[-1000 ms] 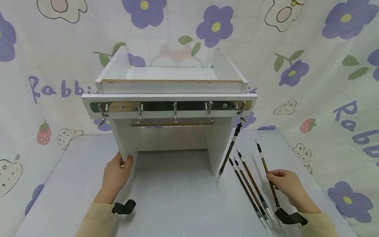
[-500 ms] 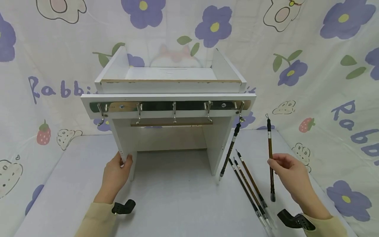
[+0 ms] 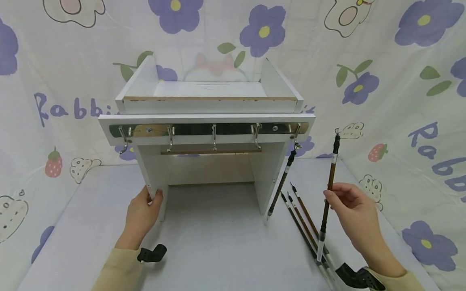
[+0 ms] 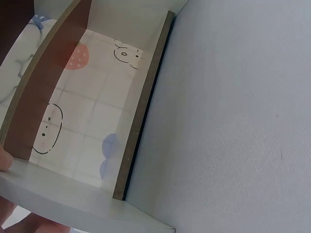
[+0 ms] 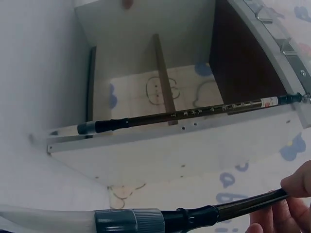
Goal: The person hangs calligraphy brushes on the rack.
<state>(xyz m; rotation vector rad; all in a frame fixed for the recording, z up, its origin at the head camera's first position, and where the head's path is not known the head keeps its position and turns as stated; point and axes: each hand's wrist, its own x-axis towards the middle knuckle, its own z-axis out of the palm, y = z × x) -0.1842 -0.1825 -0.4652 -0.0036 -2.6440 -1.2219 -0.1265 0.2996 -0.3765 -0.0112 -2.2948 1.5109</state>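
- The right hand [image 3: 358, 216] pinches a brush [image 3: 332, 171] mid-shaft above the table [image 3: 214, 246], its loop [image 3: 336, 131] uppermost and seemingly kept free.
- The left hand [image 3: 142, 216] grips the left side panel [image 3: 155, 173] of a white shelf unit [image 3: 214, 107], apparently steadying it.
- A hanging brush [image 3: 282, 182] slants from the rightmost hook [image 3: 297, 132].
- Three more brushes [image 3: 306, 211] lie close together beside the unit, perhaps for easy reach.

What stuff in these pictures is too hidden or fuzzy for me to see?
Left hand: left wrist view; the left and bottom edges cut most of it off.
Held brush: right wrist view; its pale end runs off the left edge.
Writing on the hanging brush: right wrist view; too small and blurred to read.
Purple wall word: head view; the shelf hides some letters.
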